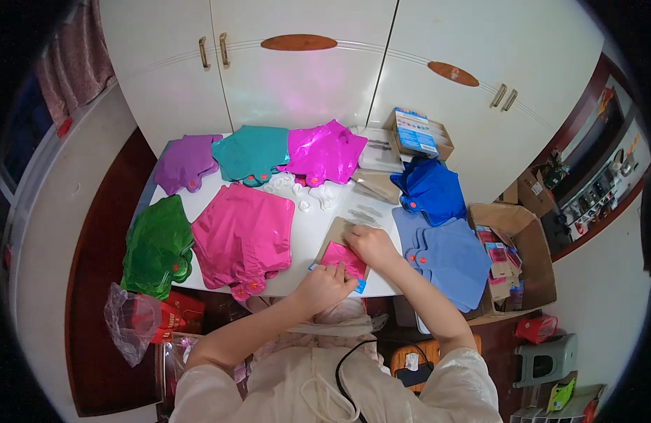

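Note:
On the near edge of the white table lies a brown card (335, 233) with a folded shiny pink foil piece (337, 252) on it and a blue strip at its near end. My left hand (327, 287) is closed at the near end, fingers curled against the pink foil and the blue strip. At the card's upper right, my right hand (371, 247) presses down with bent fingers, gripping the card's edge. My fingers partly cover the foil. To the left lies a flat stack of shiny pink foil shapes (244, 233) with red dots at the near corner.
Around the table lie green (156, 247), purple (186, 163), teal (249, 154), magenta (329, 151), dark blue (435, 190) and pale blue foil stacks (445, 257). White coils (304, 197) sit mid-table. An open carton (526, 247) with packed cards stands right; a small box (418, 134) is behind.

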Demonstrator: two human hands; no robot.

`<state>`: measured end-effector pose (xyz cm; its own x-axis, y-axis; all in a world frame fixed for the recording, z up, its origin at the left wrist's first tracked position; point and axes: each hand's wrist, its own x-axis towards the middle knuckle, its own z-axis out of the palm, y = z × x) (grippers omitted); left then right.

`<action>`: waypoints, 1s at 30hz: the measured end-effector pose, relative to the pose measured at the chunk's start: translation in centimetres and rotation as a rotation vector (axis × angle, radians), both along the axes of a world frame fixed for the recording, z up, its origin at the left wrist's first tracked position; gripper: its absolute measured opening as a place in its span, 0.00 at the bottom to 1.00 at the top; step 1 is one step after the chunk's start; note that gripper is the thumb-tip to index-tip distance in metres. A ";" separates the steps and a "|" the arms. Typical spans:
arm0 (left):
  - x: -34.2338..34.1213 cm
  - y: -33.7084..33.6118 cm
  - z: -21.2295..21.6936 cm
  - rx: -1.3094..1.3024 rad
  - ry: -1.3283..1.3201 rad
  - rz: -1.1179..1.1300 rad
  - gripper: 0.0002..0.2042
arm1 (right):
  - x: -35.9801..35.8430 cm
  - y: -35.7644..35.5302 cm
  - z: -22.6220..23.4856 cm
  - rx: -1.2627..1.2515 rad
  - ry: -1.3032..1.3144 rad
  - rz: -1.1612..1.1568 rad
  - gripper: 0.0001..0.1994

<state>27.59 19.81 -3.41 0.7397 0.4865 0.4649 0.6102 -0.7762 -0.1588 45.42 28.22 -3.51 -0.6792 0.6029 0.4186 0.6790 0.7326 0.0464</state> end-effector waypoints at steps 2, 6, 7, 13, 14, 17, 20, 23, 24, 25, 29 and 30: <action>0.1 0.3 -0.1 0.000 0.013 0.000 0.06 | 0.0 0.0 0.2 0.000 -0.028 0.000 0.03; 0.7 1.2 -0.2 0.016 0.004 -0.004 0.06 | -0.1 -0.1 0.1 0.035 -0.052 0.020 0.03; 0.9 1.4 -0.2 0.016 -0.003 -0.003 0.06 | -0.2 0.0 0.1 0.048 -0.056 0.026 0.03; 1.8 1.7 -0.1 -0.019 0.013 0.032 0.06 | 0.3 0.0 0.7 0.033 -0.095 0.041 0.04; 1.8 1.6 -0.2 -0.020 0.031 0.045 0.05 | 0.4 -0.1 0.9 0.053 -0.081 0.025 0.04; 1.6 1.5 -0.3 -0.011 0.057 0.068 0.05 | 0.7 -0.9 1.2 0.080 -0.088 -0.055 0.04; 1.6 1.8 -0.5 0.006 0.031 0.067 0.05 | 1.4 -1.4 1.2 0.046 -0.148 -0.107 0.04; 1.8 2.0 -0.8 0.028 0.005 0.064 0.05 | 1.9 -1.5 1.3 0.006 -0.075 -0.019 0.06; 1.7 2.2 -1.0 0.060 -0.018 0.066 0.05 | 2.1 -1.6 1.4 -0.017 -0.032 -0.015 0.08; 1.6 2.3 -1.1 0.093 -0.041 0.068 0.05 | 2.2 -1.7 1.6 -0.041 0.011 -0.011 0.09; 0.8 1.2 -0.2 0.209 -0.172 0.141 0.07 | 1.3 -3.6 0.9 -0.132 0.873 -0.233 0.15; 0.8 0.8 0.6 0.203 -0.206 0.137 0.08 | 1.7 -3.9 -1.6 -0.286 1.193 -0.261 0.15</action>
<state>28.38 20.60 -2.82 0.5542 0.4567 0.6959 0.7420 -0.6500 -0.1644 47.08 24.31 -5.10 0.1856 0.8326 0.5218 0.3144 0.4528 -0.8344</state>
